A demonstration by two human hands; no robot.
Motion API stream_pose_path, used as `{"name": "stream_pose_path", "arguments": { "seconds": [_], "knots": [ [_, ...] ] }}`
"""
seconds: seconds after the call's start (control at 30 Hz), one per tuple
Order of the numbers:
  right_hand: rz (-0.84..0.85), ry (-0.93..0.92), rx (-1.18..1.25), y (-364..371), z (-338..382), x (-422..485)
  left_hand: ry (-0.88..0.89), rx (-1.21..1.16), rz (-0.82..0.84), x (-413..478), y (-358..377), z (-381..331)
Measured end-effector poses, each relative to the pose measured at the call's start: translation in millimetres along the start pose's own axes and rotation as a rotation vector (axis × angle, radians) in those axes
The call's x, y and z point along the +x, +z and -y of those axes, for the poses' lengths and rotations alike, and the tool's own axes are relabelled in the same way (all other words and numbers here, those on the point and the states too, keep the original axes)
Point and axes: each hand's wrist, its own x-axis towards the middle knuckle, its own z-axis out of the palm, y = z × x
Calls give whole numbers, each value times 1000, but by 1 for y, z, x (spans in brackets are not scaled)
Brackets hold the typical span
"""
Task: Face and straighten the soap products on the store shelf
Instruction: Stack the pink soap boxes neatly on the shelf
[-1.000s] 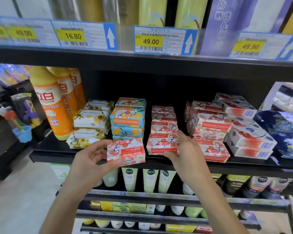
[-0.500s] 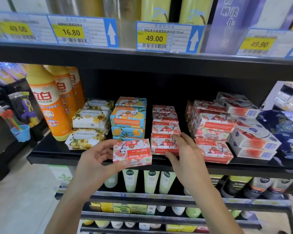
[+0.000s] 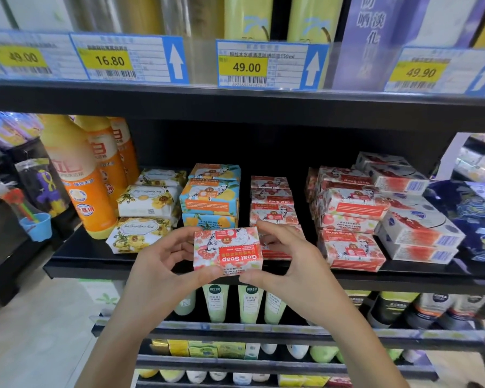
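A red and white Goat Soap box (image 3: 228, 251) is held upside down in front of the black shelf (image 3: 76, 260), just off its front edge. My left hand (image 3: 163, 268) grips its left side and bottom. My right hand (image 3: 291, 264) pinches its right side. Behind it stands a stack of the same red soap boxes (image 3: 272, 203). A blue and orange soap stack (image 3: 210, 196) sits to the left, and another red Goat Soap pile (image 3: 347, 219) sits to the right, loosely stacked and skewed.
Yellow floral soap packs (image 3: 143, 214) and orange bottles (image 3: 79, 175) stand at the shelf's left. White and red boxes (image 3: 415, 217) lie at the right. Price tags (image 3: 247, 67) line the shelf above. Tubes (image 3: 219, 301) hang on the rack below.
My left hand carried the soap box rightward to the middle. My right hand left the stacked red boxes and took hold of the box's right side.
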Motion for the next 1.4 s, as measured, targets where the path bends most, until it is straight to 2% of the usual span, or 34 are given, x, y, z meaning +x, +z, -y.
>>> {"name": "stream_pose_path", "arguments": {
  "seconds": [0.3,0.43,0.63,0.8,0.93,1.23,1.4],
  "knots": [
    [-77,-9,-36,-23,-3,1,101,-46,89,14,27,-4],
    [-126,18,-49,-33,-3,4,158,2,131,18,40,0],
    [-231,27,-184,-60,12,29,207,308,77,14,42,24],
    [-200,91,-376,-87,38,78,259,536,125,19,43,38],
    [-111,215,-516,-89,42,128,318,580,123,23,45,46],
    [-75,310,-490,-63,15,179,335,576,72,25,46,50],
    [-48,379,-391,-60,3,189,329,581,73,24,46,49]
  ]
}}
